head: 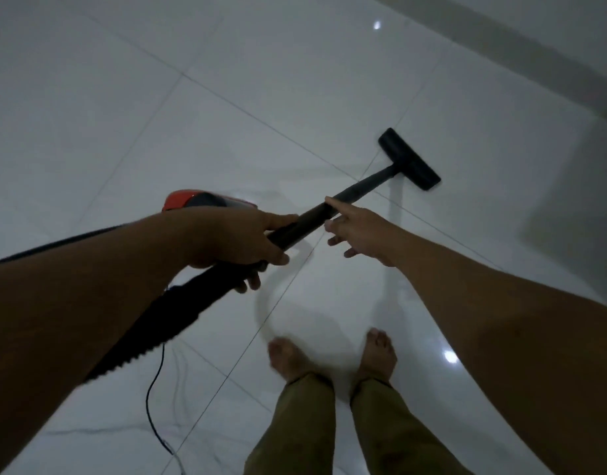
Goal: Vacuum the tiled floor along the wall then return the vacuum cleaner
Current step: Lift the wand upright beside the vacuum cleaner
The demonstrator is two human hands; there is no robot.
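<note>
The shiny tiled floor is white with thin grey lines in a big square pattern. The long vacuum tube and its flat floor head are black. The round vacuum body is red and dark grey. The thin power cord is black. The long trousers are olive green.

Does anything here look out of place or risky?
Mostly tidy. The thin power cord trails loose across the tiled floor, left of the bare feet, a possible trip hazard. No spill or damage shows.
</note>
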